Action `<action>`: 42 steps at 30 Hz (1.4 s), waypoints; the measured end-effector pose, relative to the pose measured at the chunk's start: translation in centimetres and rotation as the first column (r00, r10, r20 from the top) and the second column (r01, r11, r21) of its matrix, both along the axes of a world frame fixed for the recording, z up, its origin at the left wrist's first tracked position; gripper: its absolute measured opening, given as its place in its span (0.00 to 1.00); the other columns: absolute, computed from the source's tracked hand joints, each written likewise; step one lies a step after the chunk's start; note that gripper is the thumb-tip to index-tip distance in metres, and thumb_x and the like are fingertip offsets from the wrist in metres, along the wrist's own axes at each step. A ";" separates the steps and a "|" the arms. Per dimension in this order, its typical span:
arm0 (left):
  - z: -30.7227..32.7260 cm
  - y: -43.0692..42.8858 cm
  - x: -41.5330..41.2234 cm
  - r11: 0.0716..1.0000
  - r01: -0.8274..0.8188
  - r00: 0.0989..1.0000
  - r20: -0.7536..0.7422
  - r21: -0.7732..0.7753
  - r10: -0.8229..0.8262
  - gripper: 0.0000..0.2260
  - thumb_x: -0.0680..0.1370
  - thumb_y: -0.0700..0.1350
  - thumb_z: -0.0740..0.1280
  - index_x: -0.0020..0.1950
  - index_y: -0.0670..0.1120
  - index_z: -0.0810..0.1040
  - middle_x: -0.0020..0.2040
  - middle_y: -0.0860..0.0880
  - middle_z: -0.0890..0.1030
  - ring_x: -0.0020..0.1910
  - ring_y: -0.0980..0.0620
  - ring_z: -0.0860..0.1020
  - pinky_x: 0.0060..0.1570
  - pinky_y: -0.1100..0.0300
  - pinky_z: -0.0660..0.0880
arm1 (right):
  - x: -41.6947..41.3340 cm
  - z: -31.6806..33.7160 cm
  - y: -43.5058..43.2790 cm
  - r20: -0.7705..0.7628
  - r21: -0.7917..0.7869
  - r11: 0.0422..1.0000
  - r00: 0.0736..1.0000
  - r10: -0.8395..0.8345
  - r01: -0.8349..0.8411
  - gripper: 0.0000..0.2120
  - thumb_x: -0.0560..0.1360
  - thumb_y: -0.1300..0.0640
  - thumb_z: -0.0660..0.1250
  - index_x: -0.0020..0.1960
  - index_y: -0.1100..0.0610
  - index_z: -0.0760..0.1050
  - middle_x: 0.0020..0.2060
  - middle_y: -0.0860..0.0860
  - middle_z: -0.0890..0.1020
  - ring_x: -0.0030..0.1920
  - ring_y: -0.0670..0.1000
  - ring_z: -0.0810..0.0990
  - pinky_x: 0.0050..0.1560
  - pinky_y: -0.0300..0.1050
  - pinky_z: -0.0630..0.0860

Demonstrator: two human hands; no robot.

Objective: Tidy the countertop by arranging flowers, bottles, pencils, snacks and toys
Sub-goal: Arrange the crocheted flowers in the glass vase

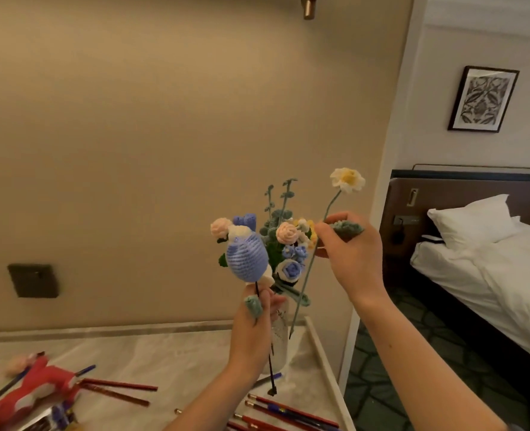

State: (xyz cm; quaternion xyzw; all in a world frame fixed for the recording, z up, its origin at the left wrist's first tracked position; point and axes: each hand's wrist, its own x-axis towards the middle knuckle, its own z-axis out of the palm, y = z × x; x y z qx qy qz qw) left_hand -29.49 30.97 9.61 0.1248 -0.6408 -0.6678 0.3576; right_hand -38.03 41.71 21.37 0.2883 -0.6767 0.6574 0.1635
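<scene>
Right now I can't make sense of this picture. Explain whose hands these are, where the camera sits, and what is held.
One picture, from a camera worn on a person's head, looking forward and down. The left hand holds a blue crocheted tulip by its stem. The right hand pinches the stem of a white daisy. Behind them a glass vase holds a crocheted bouquet. On the countertop lie red pencils and a red toy.

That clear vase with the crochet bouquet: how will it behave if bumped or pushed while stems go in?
The glass vase looks tall and narrow with a wide bouquet above its mouth, so it is probably top-heavy and apt to tip. It stands near the countertop edge, so a push is risky. It is likely fragile and smooth; yarn flowers probably add little weight.
</scene>
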 end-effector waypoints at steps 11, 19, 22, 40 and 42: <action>-1.7 -1.0 -2.0 0.942 -0.165 0.986 -0.058 -0.294 0.154 0.10 0.83 0.41 0.54 0.53 0.57 0.68 0.53 0.59 0.76 0.64 0.59 0.74 0.57 0.63 0.71 | -1.6 -1.4 0.3 -0.106 -0.154 0.985 0.993 0.060 -0.076 0.05 0.76 0.57 0.70 0.43 0.54 0.75 0.36 0.51 0.79 0.39 0.57 0.81 0.38 0.61 0.80; -1.3 -1.0 -2.0 0.948 -0.201 0.974 -0.153 -0.247 0.167 0.09 0.81 0.49 0.55 0.55 0.63 0.69 0.58 0.50 0.78 0.63 0.62 0.75 0.55 0.75 0.69 | -0.9 -1.8 -1.6 -0.320 -0.116 0.988 0.945 0.060 -0.102 0.04 0.77 0.59 0.69 0.46 0.53 0.75 0.38 0.44 0.80 0.40 0.45 0.80 0.40 0.41 0.77; -1.2 -1.0 -2.1 0.945 -0.208 0.972 -0.165 -0.253 0.170 0.09 0.81 0.48 0.55 0.54 0.62 0.69 0.58 0.48 0.78 0.62 0.61 0.76 0.56 0.73 0.69 | -1.2 -2.2 -2.5 -0.396 -0.076 0.991 0.916 0.070 -0.108 0.04 0.76 0.59 0.69 0.48 0.53 0.76 0.40 0.47 0.80 0.42 0.48 0.80 0.41 0.45 0.77; -1.2 -1.6 -1.8 0.963 -0.163 0.977 -0.173 -0.213 0.127 0.07 0.82 0.52 0.55 0.54 0.63 0.70 0.57 0.54 0.80 0.61 0.58 0.77 0.56 0.72 0.70 | -2.8 -3.5 -4.9 -0.366 0.230 0.973 0.927 0.079 0.008 0.04 0.76 0.54 0.68 0.45 0.55 0.77 0.37 0.47 0.80 0.38 0.47 0.78 0.36 0.44 0.74; -1.2 -1.8 -1.7 0.958 -0.169 0.977 -0.170 -0.231 0.132 0.10 0.81 0.52 0.55 0.51 0.69 0.70 0.57 0.55 0.80 0.60 0.59 0.77 0.56 0.73 0.70 | -2.8 -4.2 -5.2 -0.301 0.308 0.951 0.951 0.067 0.030 0.04 0.75 0.54 0.69 0.43 0.53 0.76 0.36 0.46 0.79 0.37 0.47 0.78 0.36 0.44 0.74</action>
